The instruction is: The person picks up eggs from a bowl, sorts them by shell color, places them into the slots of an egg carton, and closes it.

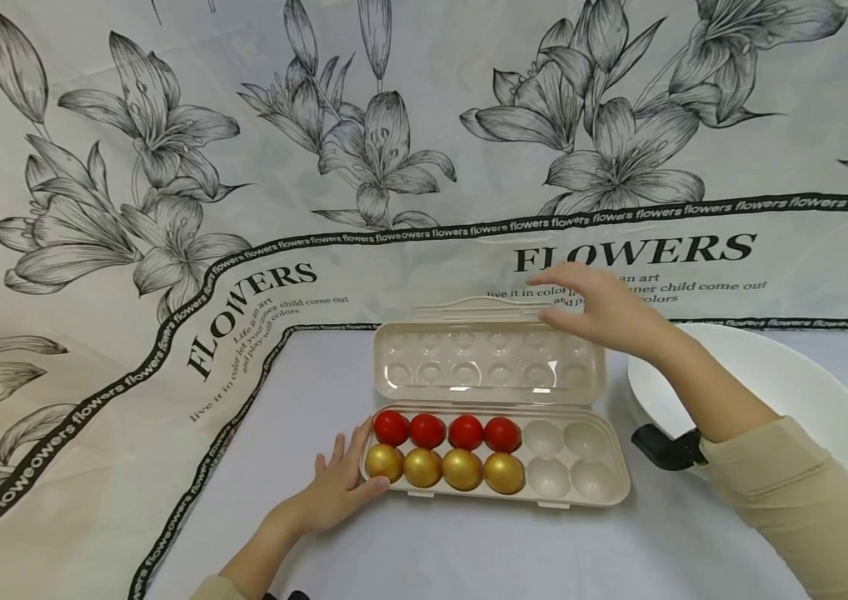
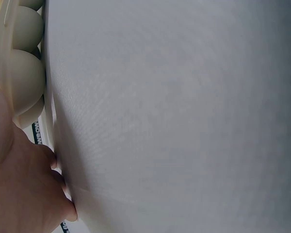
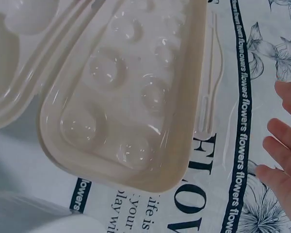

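On the table lies an egg carton (image 1: 621, 467) of cream plastic, its lid (image 1: 489, 396) swung back behind it. Several red eggs (image 1: 466, 432) fill the left of the back row, and several gold eggs (image 1: 461, 469) the left of the front row. The cups at the right end hold nothing. My left hand (image 1: 330, 492) rests against the carton's left end, thumb at the front corner and the other fingers spread. Over the lid's right part hovers my right hand (image 1: 604, 312), thumb and fingers apart, holding nothing; the right wrist view shows its fingers (image 3: 286, 128) beyond the lid.
A big white bowl (image 1: 791, 383) stands to the right of the carton, partly behind my right forearm. White cloth (image 1: 304, 375) covers the table. A flower-printed cloth (image 1: 409, 275) with black lettering rises at the back and left.
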A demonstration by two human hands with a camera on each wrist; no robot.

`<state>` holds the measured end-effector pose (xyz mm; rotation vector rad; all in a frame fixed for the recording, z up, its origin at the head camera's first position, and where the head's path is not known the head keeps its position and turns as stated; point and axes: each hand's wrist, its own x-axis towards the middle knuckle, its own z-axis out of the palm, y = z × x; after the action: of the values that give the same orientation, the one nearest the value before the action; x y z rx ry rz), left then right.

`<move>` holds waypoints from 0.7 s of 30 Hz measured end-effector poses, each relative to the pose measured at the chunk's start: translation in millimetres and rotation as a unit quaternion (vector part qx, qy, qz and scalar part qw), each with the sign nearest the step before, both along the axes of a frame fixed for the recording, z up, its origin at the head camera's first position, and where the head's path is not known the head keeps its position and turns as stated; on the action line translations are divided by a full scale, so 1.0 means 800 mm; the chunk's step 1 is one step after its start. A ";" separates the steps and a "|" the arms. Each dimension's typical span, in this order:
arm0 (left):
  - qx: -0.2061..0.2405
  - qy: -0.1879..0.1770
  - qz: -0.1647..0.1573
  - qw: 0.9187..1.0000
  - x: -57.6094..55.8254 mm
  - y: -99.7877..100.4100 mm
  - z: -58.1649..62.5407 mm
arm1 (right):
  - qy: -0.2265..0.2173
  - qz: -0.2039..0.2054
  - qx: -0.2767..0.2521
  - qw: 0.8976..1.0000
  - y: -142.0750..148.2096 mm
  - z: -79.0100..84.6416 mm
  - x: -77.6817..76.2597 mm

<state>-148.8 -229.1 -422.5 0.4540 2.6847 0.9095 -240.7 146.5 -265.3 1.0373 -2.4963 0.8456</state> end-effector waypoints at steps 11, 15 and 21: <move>0.000 0.002 -0.003 1.000 0.000 0.000 0.001 | -0.072 -0.081 0.112 0.988 0.024 -0.002 -0.032; 0.000 0.002 -0.003 1.000 -0.001 0.000 0.001 | -0.098 -0.074 0.110 0.986 0.028 -0.006 -0.033; 0.000 0.001 -0.002 1.000 -0.001 0.000 0.000 | -0.118 -0.049 0.107 0.986 0.027 -0.015 -0.034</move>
<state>-149.9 -229.4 -422.6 0.4614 2.6849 0.9082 -268.1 168.1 -277.6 0.9136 -2.8646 0.7210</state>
